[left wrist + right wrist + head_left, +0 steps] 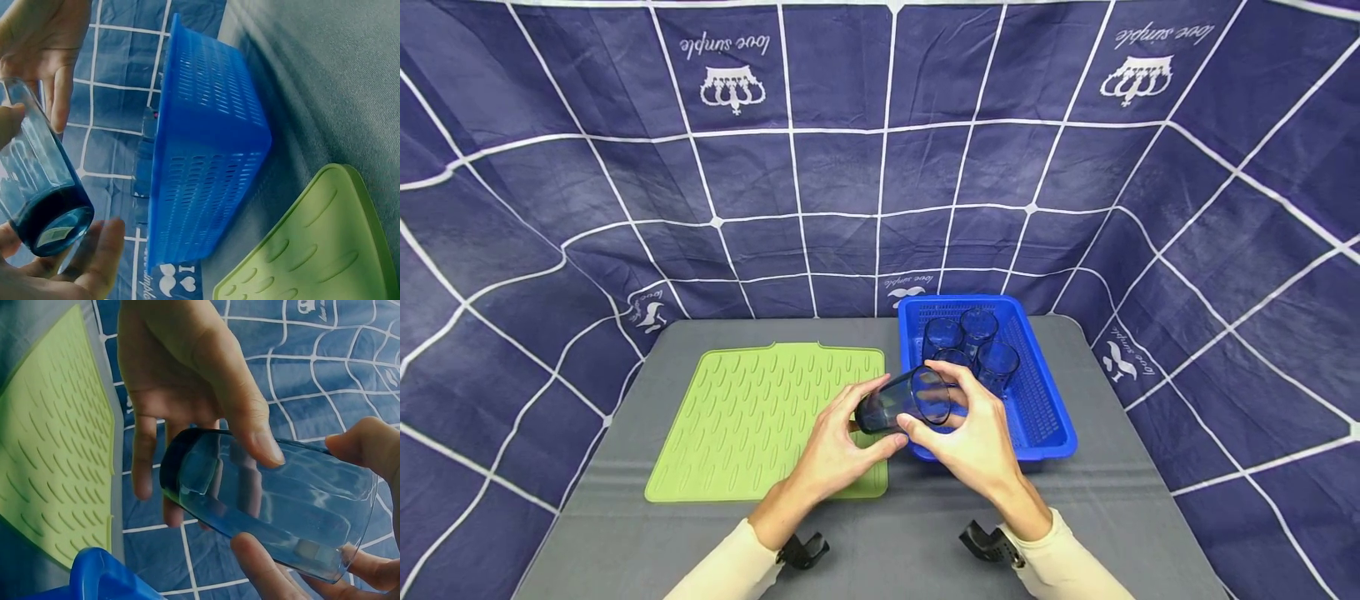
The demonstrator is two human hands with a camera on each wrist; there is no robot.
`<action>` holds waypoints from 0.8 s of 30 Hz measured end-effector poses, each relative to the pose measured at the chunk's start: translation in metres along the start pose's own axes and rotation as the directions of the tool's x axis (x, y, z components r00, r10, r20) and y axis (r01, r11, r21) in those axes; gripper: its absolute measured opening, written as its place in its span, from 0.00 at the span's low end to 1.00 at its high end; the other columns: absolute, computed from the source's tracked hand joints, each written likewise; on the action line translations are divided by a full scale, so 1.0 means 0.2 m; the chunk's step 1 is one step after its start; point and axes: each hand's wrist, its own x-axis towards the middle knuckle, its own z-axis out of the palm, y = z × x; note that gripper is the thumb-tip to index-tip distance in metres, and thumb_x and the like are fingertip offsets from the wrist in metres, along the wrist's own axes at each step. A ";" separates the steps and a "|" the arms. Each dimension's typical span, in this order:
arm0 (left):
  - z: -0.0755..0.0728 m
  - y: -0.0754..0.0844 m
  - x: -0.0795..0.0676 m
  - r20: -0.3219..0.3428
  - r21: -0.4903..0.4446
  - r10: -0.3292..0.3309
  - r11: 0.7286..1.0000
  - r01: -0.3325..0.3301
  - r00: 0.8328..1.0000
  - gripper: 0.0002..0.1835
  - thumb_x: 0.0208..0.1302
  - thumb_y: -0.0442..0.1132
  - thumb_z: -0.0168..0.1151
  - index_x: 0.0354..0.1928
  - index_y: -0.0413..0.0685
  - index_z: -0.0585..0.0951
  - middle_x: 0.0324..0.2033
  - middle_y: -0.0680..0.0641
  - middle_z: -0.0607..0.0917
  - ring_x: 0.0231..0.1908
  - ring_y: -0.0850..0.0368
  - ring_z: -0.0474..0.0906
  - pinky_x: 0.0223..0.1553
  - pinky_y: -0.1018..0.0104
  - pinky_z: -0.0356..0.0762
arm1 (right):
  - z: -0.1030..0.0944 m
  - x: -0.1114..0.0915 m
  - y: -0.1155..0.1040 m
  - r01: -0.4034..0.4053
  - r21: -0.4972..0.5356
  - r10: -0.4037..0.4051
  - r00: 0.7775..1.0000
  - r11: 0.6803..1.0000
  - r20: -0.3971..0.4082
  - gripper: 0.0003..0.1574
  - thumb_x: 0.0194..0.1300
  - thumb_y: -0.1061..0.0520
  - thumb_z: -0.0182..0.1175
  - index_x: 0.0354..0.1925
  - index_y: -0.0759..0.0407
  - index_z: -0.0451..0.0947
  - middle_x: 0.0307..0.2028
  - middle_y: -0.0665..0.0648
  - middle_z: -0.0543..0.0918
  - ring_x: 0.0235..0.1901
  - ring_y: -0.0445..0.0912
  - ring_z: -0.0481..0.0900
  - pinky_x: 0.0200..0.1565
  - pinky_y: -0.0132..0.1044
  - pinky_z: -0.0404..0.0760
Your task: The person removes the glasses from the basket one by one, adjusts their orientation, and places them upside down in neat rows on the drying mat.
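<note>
A bluish clear drinking glass [886, 407] lies tilted on its side in the air between both hands, its dark thick base to the left and its open mouth to the right. My left hand [838, 437] holds the base end, thumb on the near side and fingers behind. With thumb and fingers, my right hand [976, 433] grips it near the rim. The left wrist view shows a small pale sticker [54, 235] on the underside of the base. Several similar glasses [997, 360] stand in a blue perforated plastic basket [1051, 452] just beyond the right hand.
A green ridged drying mat [752, 433] lies flat on the grey table [917, 533], left of the basket and partly behind the left hand. Blue checked cloth [842, 175] hangs around the back and sides.
</note>
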 end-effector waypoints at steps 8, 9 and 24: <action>-0.03 -0.02 0.00 0.045 -0.236 -0.033 0.971 0.043 0.998 0.43 0.70 0.39 0.86 0.85 0.56 0.78 0.78 0.48 0.84 0.68 0.55 0.87 0.66 0.66 0.91 | 0.02 0.01 0.00 0.004 0.037 -0.005 1.000 0.999 0.020 0.47 0.64 0.54 0.89 0.77 0.48 0.81 0.67 0.60 0.91 0.57 0.53 0.98 0.49 0.35 0.97; -0.03 -0.02 0.00 0.046 -0.250 -0.037 0.967 0.048 0.998 0.43 0.70 0.39 0.86 0.85 0.54 0.78 0.78 0.48 0.84 0.69 0.55 0.87 0.67 0.66 0.91 | 0.03 0.01 0.00 0.000 0.040 -0.001 1.000 0.999 0.021 0.47 0.64 0.54 0.89 0.77 0.48 0.81 0.66 0.60 0.92 0.57 0.53 0.98 0.48 0.35 0.97; -0.08 -0.03 -0.03 0.010 -0.265 -0.057 0.963 0.058 0.998 0.39 0.67 0.38 0.88 0.79 0.57 0.83 0.74 0.49 0.87 0.67 0.59 0.87 0.65 0.68 0.91 | 0.06 0.00 0.03 -0.049 0.136 0.039 0.996 0.989 0.074 0.46 0.68 0.56 0.85 0.79 0.48 0.79 0.72 0.60 0.88 0.62 0.56 0.96 0.48 0.37 0.97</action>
